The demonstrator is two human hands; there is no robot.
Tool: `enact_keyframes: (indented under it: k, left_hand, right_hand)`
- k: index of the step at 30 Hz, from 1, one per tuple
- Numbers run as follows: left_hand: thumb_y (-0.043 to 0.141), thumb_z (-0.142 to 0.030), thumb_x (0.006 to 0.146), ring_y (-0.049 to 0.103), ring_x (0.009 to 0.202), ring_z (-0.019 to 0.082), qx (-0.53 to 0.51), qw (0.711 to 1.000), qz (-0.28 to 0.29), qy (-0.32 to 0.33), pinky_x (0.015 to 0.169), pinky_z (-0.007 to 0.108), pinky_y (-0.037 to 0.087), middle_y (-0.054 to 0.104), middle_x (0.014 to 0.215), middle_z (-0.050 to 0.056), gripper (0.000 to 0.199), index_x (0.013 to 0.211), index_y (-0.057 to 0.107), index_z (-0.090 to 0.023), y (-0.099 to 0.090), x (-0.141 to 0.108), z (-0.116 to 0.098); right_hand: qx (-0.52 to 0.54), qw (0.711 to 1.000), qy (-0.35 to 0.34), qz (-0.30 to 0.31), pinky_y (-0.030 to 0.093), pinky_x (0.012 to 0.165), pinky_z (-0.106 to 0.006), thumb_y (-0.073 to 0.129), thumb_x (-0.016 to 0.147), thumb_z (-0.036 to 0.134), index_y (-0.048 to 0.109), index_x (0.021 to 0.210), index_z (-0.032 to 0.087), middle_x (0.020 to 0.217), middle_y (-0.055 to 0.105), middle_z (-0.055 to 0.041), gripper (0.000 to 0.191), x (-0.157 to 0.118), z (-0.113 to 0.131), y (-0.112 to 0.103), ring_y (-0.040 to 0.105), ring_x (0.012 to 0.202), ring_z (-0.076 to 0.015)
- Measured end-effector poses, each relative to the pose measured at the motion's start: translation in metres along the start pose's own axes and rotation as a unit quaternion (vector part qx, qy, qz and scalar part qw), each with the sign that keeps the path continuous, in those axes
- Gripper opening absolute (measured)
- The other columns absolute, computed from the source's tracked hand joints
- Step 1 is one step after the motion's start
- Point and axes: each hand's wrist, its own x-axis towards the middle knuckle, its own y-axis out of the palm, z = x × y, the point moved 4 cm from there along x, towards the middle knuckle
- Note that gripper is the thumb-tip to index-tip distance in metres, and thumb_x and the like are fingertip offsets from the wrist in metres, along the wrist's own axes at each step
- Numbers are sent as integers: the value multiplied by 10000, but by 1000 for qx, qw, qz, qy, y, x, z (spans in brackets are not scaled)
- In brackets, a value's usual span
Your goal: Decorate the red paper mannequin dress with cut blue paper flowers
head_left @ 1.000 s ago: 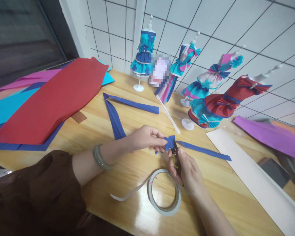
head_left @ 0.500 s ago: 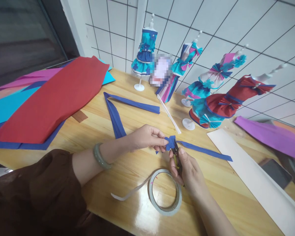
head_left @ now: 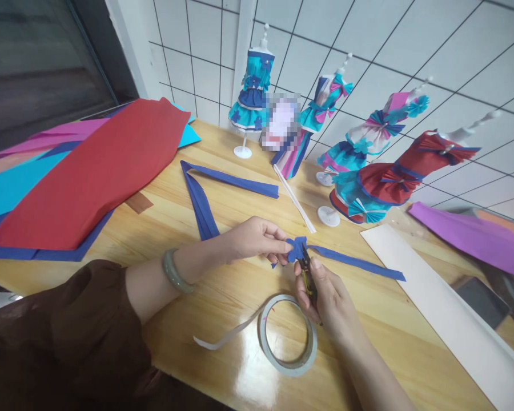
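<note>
Between the fingertips of my left hand (head_left: 263, 241) is a small blue paper flower (head_left: 297, 249), pinched at its left side. My right hand (head_left: 328, 291) is closed around small dark snips (head_left: 308, 277) with a bit of yellow on the handle. The tips of the snips touch the flower's lower right edge. A narrow blue strip (head_left: 360, 261) lies on the table just to the right, behind my right hand. Below the hands a roll of tape (head_left: 263, 337) lies flat, its loose end curling out leftward.
Several mini dress forms in paper dresses, such as a red one (head_left: 411, 162), stand along the tiled wall. Red paper (head_left: 94, 171) tops a stack at left. Folded blue strips (head_left: 231, 180) and a thin white strip (head_left: 295, 198) lie mid-table. White paper (head_left: 437, 308) and a phone (head_left: 482, 301) are right.
The snips have shifted very slightly, and their tips now show a little more clearly against the flower. Both hands stay in nearly the same place.
</note>
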Motion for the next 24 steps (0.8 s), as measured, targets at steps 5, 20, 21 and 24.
enact_keyframes:
  k: [5,20,21,24]
  left_hand:
    - [641,-270,715,586,614,82,1,1000,-5,-4,592,189,451,646,686,43,198,785,645,-85,0,0,-2]
    - [654,-280,701,587,612,86,-9,1000,-9,-6,594,200,446,656,692,48,206,772,640,-88,1,-1,-2]
    - [654,-281,700,587,611,87,-8,1000,-8,-5,592,199,445,655,689,48,206,769,640,-87,2,-1,-2]
    - [648,-289,706,587,612,86,-2,1000,-2,1,592,198,444,657,697,50,210,770,641,-89,1,0,-1]
  right_hand:
    - [-11,1000,-4,1,225,294,-152,307,879,534,492,818,169,420,420,61,414,0,0,0,305,293,-50]
    - [-2,1000,-2,-3,214,295,-155,308,875,544,500,822,165,418,424,58,428,-1,-2,-1,304,289,-47]
    - [0,1000,-1,-3,212,294,-156,308,875,544,500,824,166,418,424,58,428,-1,-2,-1,304,289,-48]
    - [0,1000,-3,-5,216,295,-156,308,876,543,501,823,166,418,423,58,427,0,-2,-1,307,292,-50]
